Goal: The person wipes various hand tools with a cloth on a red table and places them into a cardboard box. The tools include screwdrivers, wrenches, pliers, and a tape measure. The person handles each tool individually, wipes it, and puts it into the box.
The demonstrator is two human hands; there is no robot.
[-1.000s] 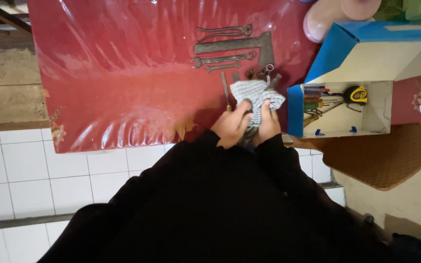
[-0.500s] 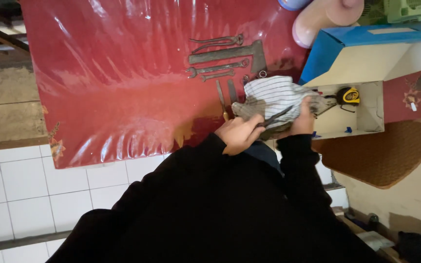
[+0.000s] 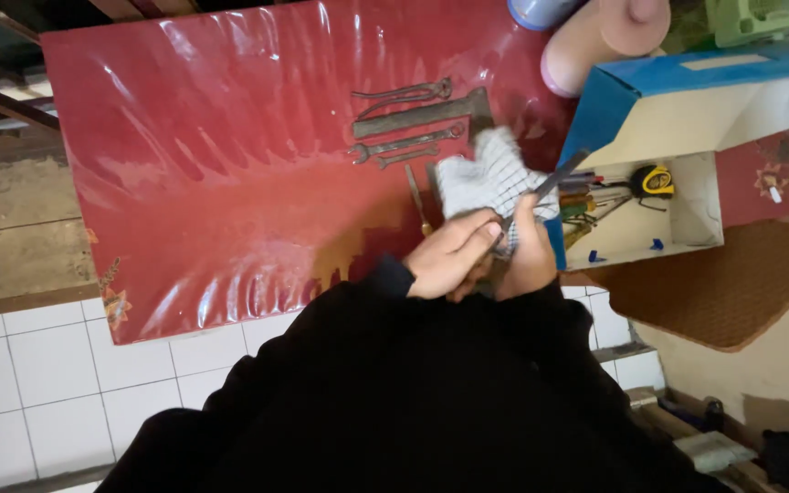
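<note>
Red plastic covers the table (image 3: 230, 183); wrenches (image 3: 404, 146) lie beyond my hands, open blue box (image 3: 650, 137) just right. Left hand (image 3: 449, 256) and right hand (image 3: 527, 260), close together, grip a checked cloth (image 3: 490, 183) around a dark slim tool (image 3: 554, 178).

On the bench (image 3: 230, 183) pincers (image 3: 404, 91), a hatchet (image 3: 422, 113) and wrenches (image 3: 404, 146) lie left of the open box (image 3: 687, 119), which holds a tape measure (image 3: 653, 180).

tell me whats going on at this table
A person in black sleeves holds a checked cloth in both hands, the left hand and right hand wrapped around a slim dark tool that sticks out of it. Wrenches and pincers lie on the red table cover; an open box of tools sits alongside.
</note>
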